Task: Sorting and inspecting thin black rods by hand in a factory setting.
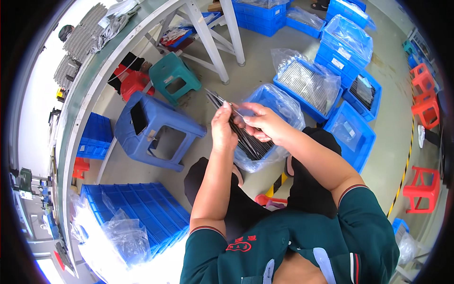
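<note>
My left hand is closed around a small bundle of thin dark metal strips, whose tips stick out past the fingers to the upper left. Close beside it, my right hand has its fingers pinched at the bundle; what exactly lies in them is too small to make out. Below both hands stands a blue bin lined with a clear plastic bag. Many similar dark strips lie in it, partly hidden by my hands.
On the left, a blue stool carries a black phone. A green stool stands beyond it, near a workbench. Stacked blue crates are at lower left. To the right are a bin of light strips and another blue bin.
</note>
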The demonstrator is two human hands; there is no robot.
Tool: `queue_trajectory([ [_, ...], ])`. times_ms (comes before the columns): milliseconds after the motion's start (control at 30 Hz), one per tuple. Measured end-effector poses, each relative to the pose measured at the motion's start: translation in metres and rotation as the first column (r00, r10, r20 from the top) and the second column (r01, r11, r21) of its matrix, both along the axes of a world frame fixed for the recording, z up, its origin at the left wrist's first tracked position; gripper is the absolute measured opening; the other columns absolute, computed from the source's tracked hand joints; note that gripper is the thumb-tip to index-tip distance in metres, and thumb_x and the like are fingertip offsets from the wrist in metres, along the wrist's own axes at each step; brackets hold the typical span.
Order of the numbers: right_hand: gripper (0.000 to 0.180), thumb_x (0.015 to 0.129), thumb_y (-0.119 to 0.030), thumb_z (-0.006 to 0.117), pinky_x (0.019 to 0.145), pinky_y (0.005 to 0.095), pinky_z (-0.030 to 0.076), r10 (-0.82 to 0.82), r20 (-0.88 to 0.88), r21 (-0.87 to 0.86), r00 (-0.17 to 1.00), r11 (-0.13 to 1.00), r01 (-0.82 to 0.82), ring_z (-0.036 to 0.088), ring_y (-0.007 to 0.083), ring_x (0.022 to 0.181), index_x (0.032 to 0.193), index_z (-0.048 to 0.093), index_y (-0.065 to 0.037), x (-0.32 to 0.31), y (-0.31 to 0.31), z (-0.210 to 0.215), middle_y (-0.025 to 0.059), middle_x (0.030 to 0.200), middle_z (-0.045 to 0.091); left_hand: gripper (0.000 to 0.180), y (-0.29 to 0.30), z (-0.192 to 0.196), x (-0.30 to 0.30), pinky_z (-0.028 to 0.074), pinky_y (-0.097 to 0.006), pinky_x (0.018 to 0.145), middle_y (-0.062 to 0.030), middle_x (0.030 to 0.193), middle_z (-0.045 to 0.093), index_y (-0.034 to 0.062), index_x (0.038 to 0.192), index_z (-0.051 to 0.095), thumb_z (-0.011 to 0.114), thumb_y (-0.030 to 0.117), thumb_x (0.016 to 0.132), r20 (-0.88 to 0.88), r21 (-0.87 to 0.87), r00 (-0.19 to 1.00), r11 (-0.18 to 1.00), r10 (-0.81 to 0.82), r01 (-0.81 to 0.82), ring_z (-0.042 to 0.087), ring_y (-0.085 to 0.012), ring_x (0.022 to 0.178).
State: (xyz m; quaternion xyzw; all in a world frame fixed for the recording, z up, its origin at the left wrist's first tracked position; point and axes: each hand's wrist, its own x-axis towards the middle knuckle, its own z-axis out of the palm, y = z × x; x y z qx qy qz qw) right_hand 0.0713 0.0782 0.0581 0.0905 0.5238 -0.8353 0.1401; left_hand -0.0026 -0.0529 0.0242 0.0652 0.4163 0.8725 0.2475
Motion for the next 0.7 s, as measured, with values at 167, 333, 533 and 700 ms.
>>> queue_trajectory([
  [167, 0.034, 0.09, -0.035, 0.053, 0.041, 0.0223, 0.034, -0.116, -0.101, 0.474, 0.988, 0.868, 0.15, 0.043, 0.0079, 0.046, 0.104, 0.058, -0.004, -0.016, 0.027, -0.004, 0.0013, 0.065, 0.055, 0.027, 0.021, -0.003, 0.009, 0.037, -0.025, 0.046, -0.0017, 0.063, 0.045, 0.0033, 0.083, 0.052, 0.048, 0.028, 0.093, 0.086, -0.1, 0.989, 0.987, -0.12, 0.129, 0.042, -0.0115, 0.051],
  [333, 0.036, 0.08, -0.043, 0.063, 0.05, 0.023, 0.036, -0.103, -0.159, 0.343, 0.982, 0.927, 0.153, 0.048, 0.0069, 0.061, 0.086, 0.065, -0.007, -0.046, 0.05, -0.026, -0.0015, 0.071, 0.058, 0.026, 0.022, -0.001, 0.022, 0.035, -0.026, 0.043, -0.001, 0.064, 0.046, 0.0032, 0.084, 0.053, 0.055, 0.028, 0.09, 0.175, -0.221, 0.921, 0.898, -0.348, 0.381, 0.042, -0.0113, 0.049],
  [533, 0.033, 0.086, -0.03, 0.055, 0.041, 0.0279, 0.032, -0.666, -0.168, 0.256, 0.727, 0.683, 0.684, 0.044, 0.0124, 0.045, 0.066, 0.058, -0.005, -0.058, 0.099, -0.028, 0.0029, 0.054, 0.05, 0.033, 0.014, -0.009, 0.044, 0.036, -0.028, 0.05, -0.0031, 0.067, 0.047, 0.0026, 0.083, 0.053, 0.056, 0.035, 0.088, 0.24, -0.073, 0.722, 0.729, -0.649, 0.68, 0.042, -0.0134, 0.054],
  [700, 0.032, 0.087, -0.035, 0.055, 0.033, 0.0245, 0.018, -0.609, -0.051, 0.157, 0.791, 0.778, 0.609, 0.026, 0.007, 0.035, 0.069, 0.052, -0.008, -0.033, 0.107, -0.03, -0.0034, 0.046, 0.034, 0.033, 0.005, -0.019, 0.041, 0.046, -0.036, 0.06, -0.0068, 0.081, 0.054, 0.0037, 0.081, 0.053, 0.055, 0.036, 0.088, 0.283, 0.085, 0.723, 0.767, -0.63, 0.636, 0.053, -0.0208, 0.068],
])
